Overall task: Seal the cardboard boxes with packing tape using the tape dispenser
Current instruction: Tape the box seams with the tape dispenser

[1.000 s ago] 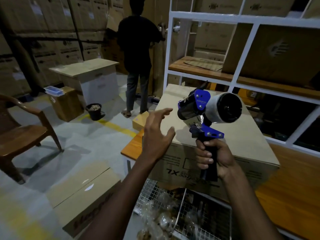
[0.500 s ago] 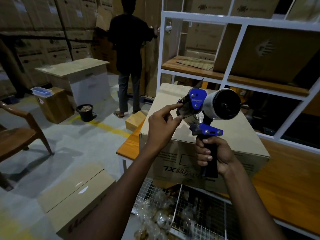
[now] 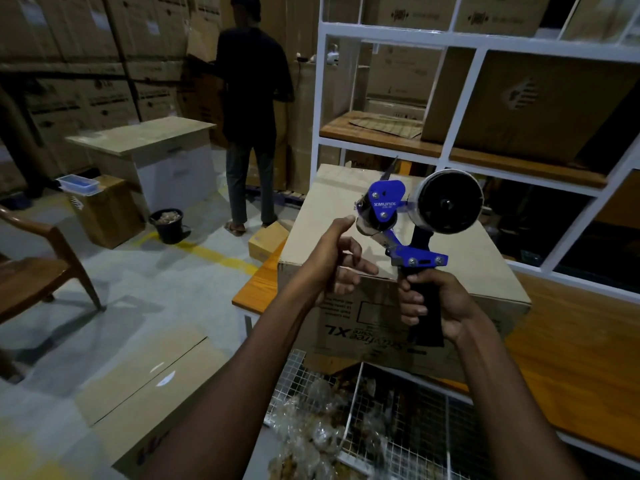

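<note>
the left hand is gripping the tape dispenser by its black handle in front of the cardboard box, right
Wrong hand: the head view shows the right hand gripping the tape dispenser by its black handle in front of the cardboard box. The left hand has its thumb up by the roller end.

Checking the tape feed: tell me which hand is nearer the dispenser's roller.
Left. The left hand has a fingertip at the roller; the right hand grips the handle below it.

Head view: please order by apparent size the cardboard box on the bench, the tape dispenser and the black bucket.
1. cardboard box.
2. tape dispenser, enlarged by nearness.
3. black bucket, farther away.
</note>
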Demonstrator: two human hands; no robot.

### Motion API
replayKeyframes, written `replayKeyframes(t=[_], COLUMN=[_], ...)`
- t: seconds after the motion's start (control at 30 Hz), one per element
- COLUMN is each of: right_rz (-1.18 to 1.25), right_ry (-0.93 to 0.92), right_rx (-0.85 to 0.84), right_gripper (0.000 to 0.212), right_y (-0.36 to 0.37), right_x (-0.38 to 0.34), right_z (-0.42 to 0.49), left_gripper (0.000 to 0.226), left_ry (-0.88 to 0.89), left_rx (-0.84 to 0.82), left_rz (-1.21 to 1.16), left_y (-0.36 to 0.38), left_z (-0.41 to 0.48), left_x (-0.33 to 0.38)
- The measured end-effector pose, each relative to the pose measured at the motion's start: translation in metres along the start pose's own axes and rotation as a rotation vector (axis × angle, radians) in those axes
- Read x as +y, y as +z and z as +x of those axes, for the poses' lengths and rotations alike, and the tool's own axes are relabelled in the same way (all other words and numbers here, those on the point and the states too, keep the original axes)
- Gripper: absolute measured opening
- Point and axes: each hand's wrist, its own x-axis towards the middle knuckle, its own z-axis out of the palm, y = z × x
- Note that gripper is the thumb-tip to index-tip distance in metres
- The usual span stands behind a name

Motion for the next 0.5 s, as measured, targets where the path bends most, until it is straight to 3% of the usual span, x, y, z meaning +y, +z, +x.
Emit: replayKeyframes(t=[0.1,0.17,0.3,0.37,0.5], right_rz=[-0.035,-0.04,-0.052,-0.055,-0.058], right_ry=[-0.001,-0.005,-0.008,-0.012,-0.023], right_rx=[0.012,0.015,0.024,0.031,0.042], right_gripper=[0.042,0.041,0.041,0.041,0.041], right_y=[0.0,-0.0006,-0.0033,-0.004,-0.0055], right_x=[-0.0008,-0.0011,-0.0018,-0.0018,-0.0027], right_z=[-0.0024,-0.0042,-0.0071,-0.0081,-0.01], left_gripper=[0.059,0.051,0.013,0.022,0.022], left_ry=[-0.115,-0.122,0.136,0.221,0.197], left_rx=[-0.071,-0.099,-0.013,-0.028,-0.116], left_rz=[0.073,0.025,-0.127,-0.143,-0.166], left_y=[-0.0029,-0.0056,-0.004,-0.0048,-0.0094], left_z=[0.0009,0.001,0.0029,0.0041,0.0047], left_x=[0.0002,-0.0005,-0.0039,-0.0052,-0.008])
